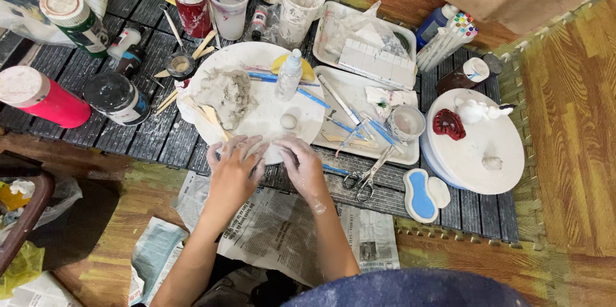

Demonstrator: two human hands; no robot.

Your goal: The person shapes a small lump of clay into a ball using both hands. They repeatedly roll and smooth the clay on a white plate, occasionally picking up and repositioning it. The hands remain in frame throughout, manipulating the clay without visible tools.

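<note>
A small piece of pale clay (268, 150) sits at the near edge of the round white plate (308, 111), pressed between both hands. The left hand (232, 164) lies on it from the left with fingers curled over its top; the right hand (301, 164) closes in from the right, fingers bent around it. Both hands are dusted white, and most of the piece is hidden beneath them.

On the same plate, farther from the person, lies a larger grey clay lump (228, 94), with wooden sticks (212, 121) just beside it at the plate's left edge. A small clay ball (289, 121) rests near the plate's middle, apart from the hands. A small squeeze bottle (289, 75) lies tilted across the plate's far side.

To the right of the plate stands a white rectangular tray (359, 89) holding modelling tools and a small cup (405, 122). Scissors (364, 177) lie on the dark slatted table (147, 134) just right of the right hand. Further right is a round white turntable (478, 153) bearing a red piece (448, 123) and a white figure (478, 111). A pink bottle (42, 96) lies well to the left. Newspaper (276, 223) is spread under the forearms.
</note>
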